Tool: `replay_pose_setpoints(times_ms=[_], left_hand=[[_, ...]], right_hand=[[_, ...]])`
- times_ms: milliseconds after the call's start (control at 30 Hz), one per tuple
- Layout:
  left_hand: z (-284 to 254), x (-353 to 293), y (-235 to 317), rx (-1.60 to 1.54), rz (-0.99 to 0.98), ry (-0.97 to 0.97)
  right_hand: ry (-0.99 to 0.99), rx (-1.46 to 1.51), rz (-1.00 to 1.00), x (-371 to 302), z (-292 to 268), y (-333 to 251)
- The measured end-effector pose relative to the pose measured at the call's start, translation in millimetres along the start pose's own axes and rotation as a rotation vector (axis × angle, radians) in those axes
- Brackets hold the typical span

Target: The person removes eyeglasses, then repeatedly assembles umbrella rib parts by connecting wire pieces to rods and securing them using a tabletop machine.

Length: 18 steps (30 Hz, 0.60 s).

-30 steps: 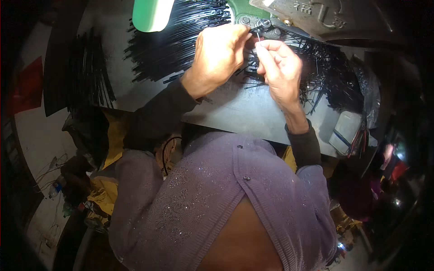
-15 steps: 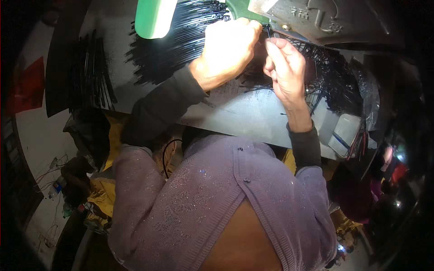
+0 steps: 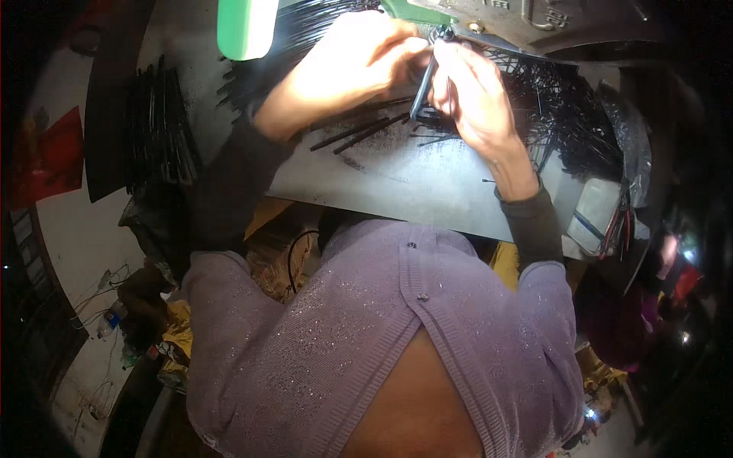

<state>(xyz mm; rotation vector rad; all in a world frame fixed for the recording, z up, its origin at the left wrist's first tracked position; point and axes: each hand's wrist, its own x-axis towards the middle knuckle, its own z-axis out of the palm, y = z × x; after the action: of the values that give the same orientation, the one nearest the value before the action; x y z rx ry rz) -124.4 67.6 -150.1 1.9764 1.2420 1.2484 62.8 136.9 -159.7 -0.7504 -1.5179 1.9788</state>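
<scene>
My right hand (image 3: 481, 103) is closed, with a thin black rod (image 3: 423, 91) slanting down from its fingertips. The rod's upper end is near a small dark round fitting (image 3: 443, 33) below the edge of a grey metal machine (image 3: 508, 17). My left hand (image 3: 347, 65) comes in from the left with fingers curled, its fingertips close to the rod; what they pinch is hidden and washed out by bright light. Behind the left hand lies a dense bundle of black rods (image 3: 317, 23). Two loose rods (image 3: 359, 136) rest on the metal tabletop (image 3: 382, 191) below it.
At the right is a tangled heap of black pieces (image 3: 573, 103). Another stack of black rods (image 3: 156, 126) lies at the left. A pale rounded case (image 3: 594, 214) sits by the right edge with red and black wires (image 3: 617, 229). A green-white lamp-like block (image 3: 246, 30) juts in above.
My left hand has moved left and slightly down, my right hand slightly down. The black rod now shows plainly between them, and loose rods below the left hand have come into view.
</scene>
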Motion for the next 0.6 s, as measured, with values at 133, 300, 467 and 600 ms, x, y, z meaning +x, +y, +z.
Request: replay_pose_setpoints(times_ms=[133, 300, 467, 600], left_hand=[[23, -29, 12, 0.458, -0.129, 0.154], [58, -36, 20, 0.727, -0.199, 0.089], [48, -36, 18, 0.664, -0.146, 0.191], [36, -32, 13, 0.466, -0.079, 0.248]], right_hand=[[-0.226, -0.307, 0.021, -25, -3, -19], [-0.153, -0.132, 0.003, -60, -11, -9], [0.062, -0.006, -0.066, -95, -31, 8], [0.092, -0.329, -0.235, -113, -42, 19]])
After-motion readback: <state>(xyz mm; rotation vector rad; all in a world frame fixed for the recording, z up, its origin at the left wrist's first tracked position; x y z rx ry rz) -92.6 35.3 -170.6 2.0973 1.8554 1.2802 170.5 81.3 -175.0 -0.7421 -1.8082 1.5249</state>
